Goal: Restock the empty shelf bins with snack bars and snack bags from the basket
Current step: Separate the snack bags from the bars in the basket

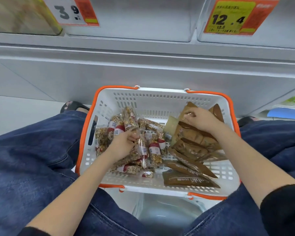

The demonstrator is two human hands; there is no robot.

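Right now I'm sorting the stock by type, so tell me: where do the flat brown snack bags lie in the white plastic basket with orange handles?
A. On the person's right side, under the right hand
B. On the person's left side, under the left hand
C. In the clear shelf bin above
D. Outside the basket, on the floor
A: the flat brown snack bags fill the right half of the white plastic basket, where the right hand grips one.

Hidden, cropped and unreadable parts

At twelve o'clock the clear plastic shelf bins [140, 19] are cut off by the top edge, and the small print on the yellow-and-orange price tag [235, 16] is too blurred to read. The left hand [123, 145] buries its fingertips among the clear-wrapped grain snack bars [153, 150]; the brown snack bags [191, 143] overlap, hiding their lettering.
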